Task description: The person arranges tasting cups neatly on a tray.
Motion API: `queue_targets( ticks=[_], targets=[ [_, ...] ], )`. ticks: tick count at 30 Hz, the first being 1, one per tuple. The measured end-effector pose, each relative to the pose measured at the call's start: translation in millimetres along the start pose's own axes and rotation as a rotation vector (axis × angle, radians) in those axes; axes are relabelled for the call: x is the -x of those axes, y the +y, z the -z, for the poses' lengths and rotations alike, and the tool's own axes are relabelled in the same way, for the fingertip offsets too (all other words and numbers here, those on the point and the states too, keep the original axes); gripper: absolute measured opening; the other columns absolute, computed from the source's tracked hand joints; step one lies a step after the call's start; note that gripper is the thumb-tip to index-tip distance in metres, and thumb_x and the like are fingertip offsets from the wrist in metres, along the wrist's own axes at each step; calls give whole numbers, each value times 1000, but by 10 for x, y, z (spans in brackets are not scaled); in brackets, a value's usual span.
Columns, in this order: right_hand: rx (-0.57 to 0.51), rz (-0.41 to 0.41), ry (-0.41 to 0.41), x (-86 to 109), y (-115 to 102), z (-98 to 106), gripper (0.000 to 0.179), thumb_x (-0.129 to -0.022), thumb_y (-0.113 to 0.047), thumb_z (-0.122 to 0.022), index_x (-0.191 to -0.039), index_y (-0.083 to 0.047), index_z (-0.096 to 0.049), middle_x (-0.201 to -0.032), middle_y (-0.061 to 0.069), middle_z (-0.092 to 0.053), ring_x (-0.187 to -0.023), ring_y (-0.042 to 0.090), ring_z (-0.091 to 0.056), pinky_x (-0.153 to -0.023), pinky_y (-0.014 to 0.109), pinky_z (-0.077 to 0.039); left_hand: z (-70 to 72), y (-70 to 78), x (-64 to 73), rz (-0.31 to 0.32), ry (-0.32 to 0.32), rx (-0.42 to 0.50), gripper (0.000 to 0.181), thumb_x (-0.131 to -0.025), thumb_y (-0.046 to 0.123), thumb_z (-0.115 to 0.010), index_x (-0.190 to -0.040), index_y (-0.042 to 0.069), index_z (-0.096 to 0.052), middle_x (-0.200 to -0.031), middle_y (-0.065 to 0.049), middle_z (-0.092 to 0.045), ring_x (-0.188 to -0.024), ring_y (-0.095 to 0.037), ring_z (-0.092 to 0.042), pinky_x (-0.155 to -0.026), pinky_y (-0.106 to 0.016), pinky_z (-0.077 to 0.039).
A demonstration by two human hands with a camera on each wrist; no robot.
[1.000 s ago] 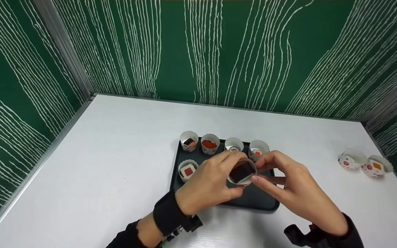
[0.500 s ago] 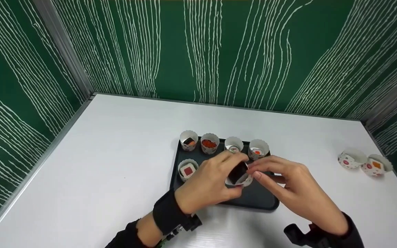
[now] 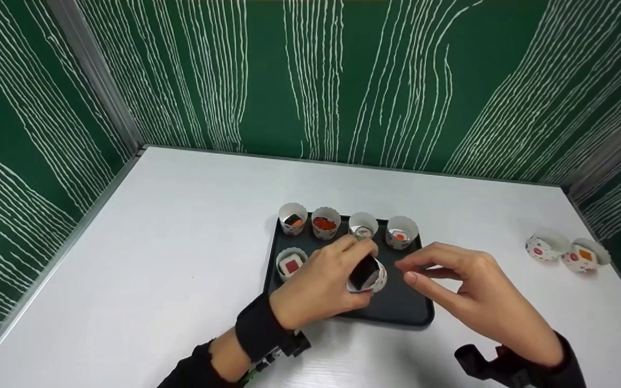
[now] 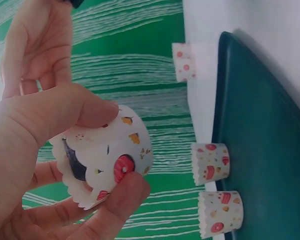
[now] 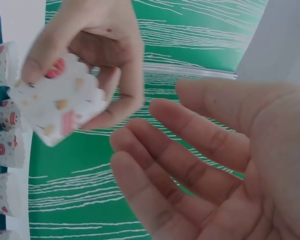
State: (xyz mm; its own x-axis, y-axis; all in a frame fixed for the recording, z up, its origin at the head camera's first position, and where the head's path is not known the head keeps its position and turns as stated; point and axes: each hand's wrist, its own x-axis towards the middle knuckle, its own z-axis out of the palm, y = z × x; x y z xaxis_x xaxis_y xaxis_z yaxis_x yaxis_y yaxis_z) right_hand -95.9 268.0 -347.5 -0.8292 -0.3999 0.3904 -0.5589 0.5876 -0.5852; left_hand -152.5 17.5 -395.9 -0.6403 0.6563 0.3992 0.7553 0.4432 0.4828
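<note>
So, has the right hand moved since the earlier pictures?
Yes. Judged against the dark tray in the head view, the right hand has moved to the right, leaving a gap from the held cup.

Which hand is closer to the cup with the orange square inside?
The right hand. In the head view it's left of the orange-square cup, not touching it. The left hand is farther left, gripping a patterned cup above the tray.

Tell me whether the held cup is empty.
Not empty: the head view shows a dark piece inside the paper cup in the left hand.
</note>
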Motion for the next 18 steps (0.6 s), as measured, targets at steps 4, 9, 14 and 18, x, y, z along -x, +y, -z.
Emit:
queue_targets(
  ticks=[4, 9, 14, 18],
  targets=[
    [-5, 2, 0, 15, -4, 43, 30, -98, -6, -77, -115, -31, -79, -111, -17, -78, -103, 4, -76, -88, 15, -59, 32, -44, -5, 15, -38, -31, 59, -85, 16, -87, -136, 10, -60, -121, -7, -67, -99, -15, -67, -85, -24, -58],
    [-6, 23, -2, 30, -21, 76, 32, -96, -4, -78, -115, -31, -79, -109, -17, -78, -103, 3, -76, -89, 13, -58, 96, -135, -8, 41, -64, -92, 64, -86, 18, -88, -142, 10, -59, -117, -9, -67, -97, -18, -69, -83, -28, -61],
    [-4, 43, 7, 54, -23, 91, 34, -95, -3, -79, -115, -31, -78, -109, -16, -78, -102, 4, -77, -88, 10, -56, 130, -254, -33, 61, -98, -167, 61, -85, 20, -89, -138, 11, -60, -114, -9, -66, -98, -21, -71, -84, -35, -63],
    [-12, 38, -1, 71, -13, 90, 35, -95, -4, -79, -115, -32, -79, -110, -17, -78, -101, 6, -77, -90, 10, -55, 120, -333, -58, 60, -137, -225, 65, -83, 22, -92, -138, 11, -59, -114, -11, -66, -99, -27, -74, -87, -41, -64]
  ],
)
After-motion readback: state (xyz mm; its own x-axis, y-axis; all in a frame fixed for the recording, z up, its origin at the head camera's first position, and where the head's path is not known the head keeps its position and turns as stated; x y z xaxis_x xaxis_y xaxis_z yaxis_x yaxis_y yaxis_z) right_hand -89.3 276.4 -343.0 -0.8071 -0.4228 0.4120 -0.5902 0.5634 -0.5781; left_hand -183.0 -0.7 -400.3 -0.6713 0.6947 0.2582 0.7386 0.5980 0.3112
